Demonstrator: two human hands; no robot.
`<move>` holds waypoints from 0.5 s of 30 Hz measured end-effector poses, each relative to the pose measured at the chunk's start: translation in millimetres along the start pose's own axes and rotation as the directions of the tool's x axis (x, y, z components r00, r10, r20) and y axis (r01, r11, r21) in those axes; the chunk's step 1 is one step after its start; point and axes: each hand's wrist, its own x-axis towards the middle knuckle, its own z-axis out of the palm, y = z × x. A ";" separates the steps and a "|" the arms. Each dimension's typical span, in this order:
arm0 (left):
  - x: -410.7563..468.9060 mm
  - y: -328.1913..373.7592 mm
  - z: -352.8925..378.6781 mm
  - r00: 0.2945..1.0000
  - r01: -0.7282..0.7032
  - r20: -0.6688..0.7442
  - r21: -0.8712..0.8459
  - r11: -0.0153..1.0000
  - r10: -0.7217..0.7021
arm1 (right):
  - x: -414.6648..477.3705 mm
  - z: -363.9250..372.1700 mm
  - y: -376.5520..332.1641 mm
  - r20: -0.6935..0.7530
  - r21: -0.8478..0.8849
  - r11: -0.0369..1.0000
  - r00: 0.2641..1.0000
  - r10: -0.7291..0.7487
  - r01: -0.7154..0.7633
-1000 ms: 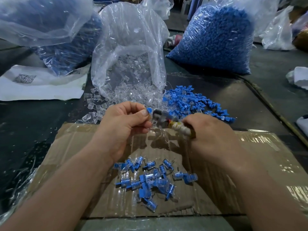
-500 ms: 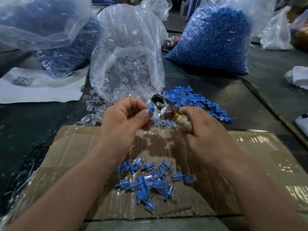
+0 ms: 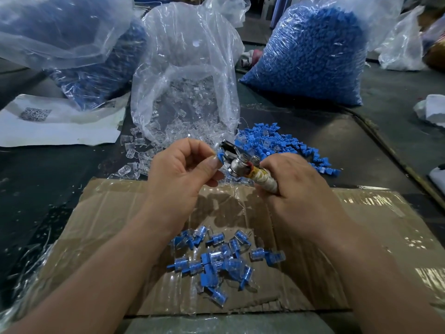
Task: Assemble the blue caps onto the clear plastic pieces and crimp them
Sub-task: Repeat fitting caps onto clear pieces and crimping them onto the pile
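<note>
Still pinching blue cap point(image 3: 220, 157) in left grip point(image 3: 183, 172), still clenching crimping tool point(image 3: 240, 165) in right grip point(image 3: 297, 189) (metal head now tipped up, against cap) above cardboard point(image 3: 115, 213).

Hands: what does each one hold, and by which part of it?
The left hand pinches a blue cap between thumb and forefinger; only one end shows. The right hand grips a metal tool by its taped handle.

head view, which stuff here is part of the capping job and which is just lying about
Job: left hand pinching a blue cap; right hand gripping the crimp tool; cap pile; clear pieces; finished pieces on the cardboard; cap bag.
Lying about: QR paper; white cloth.
</note>
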 end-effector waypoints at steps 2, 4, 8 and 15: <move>-0.4 -0.1 0.4 1.000 -0.012 -0.005 0.028 1.000 0.012 | -1.6 1.2 0.4 0.037 0.052 0.998 0.999 0.040 -0.042; -1.2 0.8 0.9 1.000 -0.022 -0.008 0.052 0.998 0.023 | -2.8 2.4 1.3 0.059 0.074 0.995 0.997 0.057 -0.062; -2.4 2.3 1.9 0.999 -0.039 -0.022 0.089 0.995 0.041 | -0.8 3.0 1.0 0.085 0.098 0.992 0.994 0.071 -0.079; -3.1 4.0 2.6 0.998 -0.031 -0.051 0.125 0.992 0.037 | 0.8 6.3 -2.6 0.094 0.109 0.989 0.992 0.090 -0.100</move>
